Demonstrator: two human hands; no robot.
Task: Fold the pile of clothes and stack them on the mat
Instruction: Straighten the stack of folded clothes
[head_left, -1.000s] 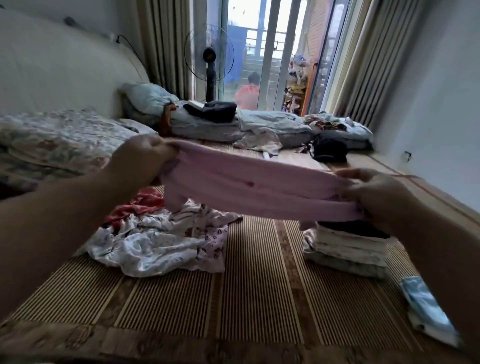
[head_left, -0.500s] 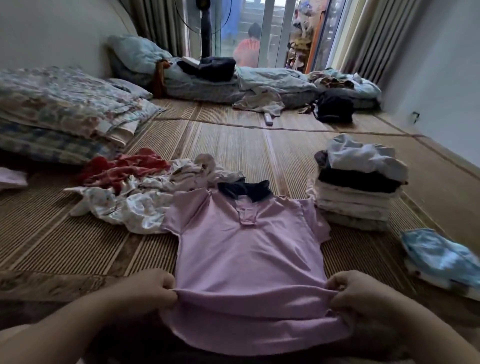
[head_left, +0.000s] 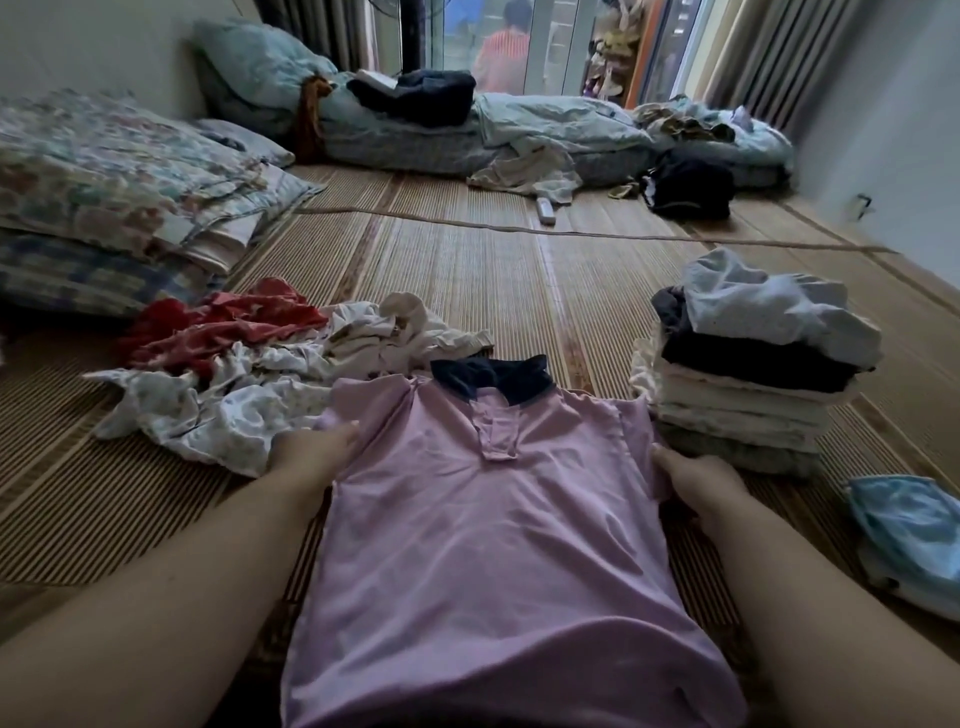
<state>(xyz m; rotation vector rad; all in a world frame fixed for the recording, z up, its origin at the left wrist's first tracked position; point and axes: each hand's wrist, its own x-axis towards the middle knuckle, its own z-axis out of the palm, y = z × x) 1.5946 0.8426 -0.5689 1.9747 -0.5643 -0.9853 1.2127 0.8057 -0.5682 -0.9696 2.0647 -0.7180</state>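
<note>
**Polo shirt spread flat, pile partly worked through**

The pink polo shirt lay face-up on the mat, near centre, not yet folded. The right hand pinched its right sleeve edge, thumb on top. The left hand sat on the left sleeve; whether it gripped or only pressed could not be told. A folded stack stood at right. A crumpled pile waited at left, so the job looked roughly half done. No container showed; the mat bore everything.
</note>
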